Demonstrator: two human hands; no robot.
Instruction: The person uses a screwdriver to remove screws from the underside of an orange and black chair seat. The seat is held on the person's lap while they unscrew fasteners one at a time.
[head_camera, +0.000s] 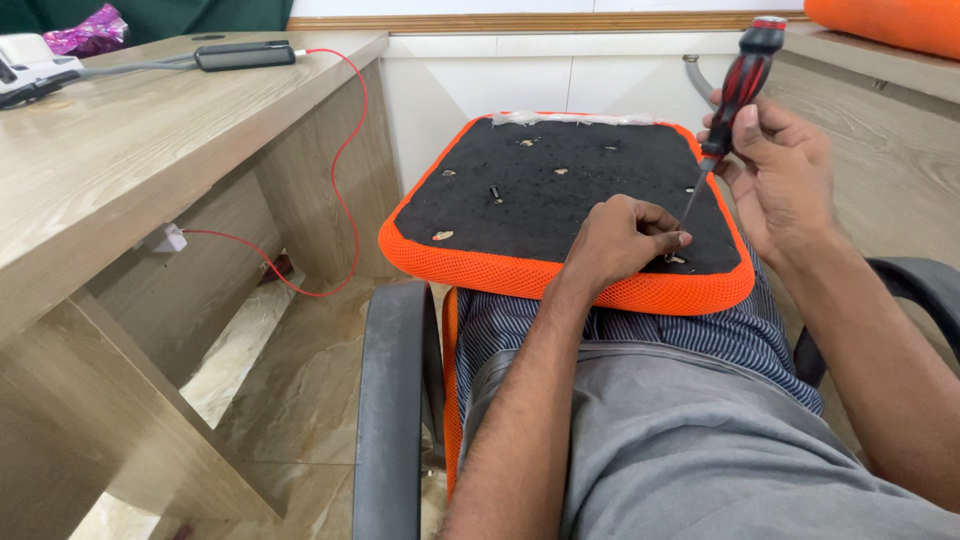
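Note:
An orange mesh seat cushion lies upside down across my knees, its black underside facing up with several small metal fittings and screws on it. My right hand grips a red-and-black screwdriver, held nearly upright with its tip pointing down at the cushion's near right corner. My left hand rests on that corner, fingertips pinched at a small fitting right under the screwdriver tip.
A wooden desk stands at the left with a red cable hanging off it and a black device on top. Black chair armrests flank my legs. White cabinets are behind, and another orange cushion lies at the top right.

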